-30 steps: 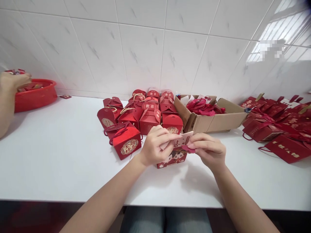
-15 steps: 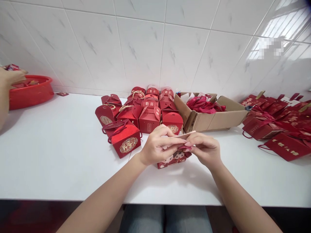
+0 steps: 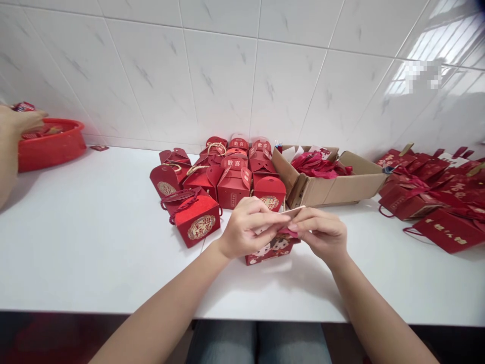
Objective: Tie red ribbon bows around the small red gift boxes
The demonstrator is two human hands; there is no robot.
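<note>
Watching left hand (image 3: 244, 230): I see thumb and fingers closed on a pale card (image 3: 296, 210).
Right hand (image 3: 321, 231): I make out fingertips pinching a pink piece (image 3: 288, 233) near the card's edge.
Cartoon box (image 3: 273, 251): on the white table (image 3: 113, 242), below both hands, which partly hide it.
Red boxes (image 3: 234, 192): grouped just behind, with a cardboard carton (image 3: 337, 191) of pink ribbons (image 3: 314, 164) beside them.

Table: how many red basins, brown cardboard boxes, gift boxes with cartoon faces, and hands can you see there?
Red basin: 1
Brown cardboard box: 1
Cartoon-face gift box: 1
Hands: 3 (left hand, right hand, co-worker's hand)
Total: 6
</note>
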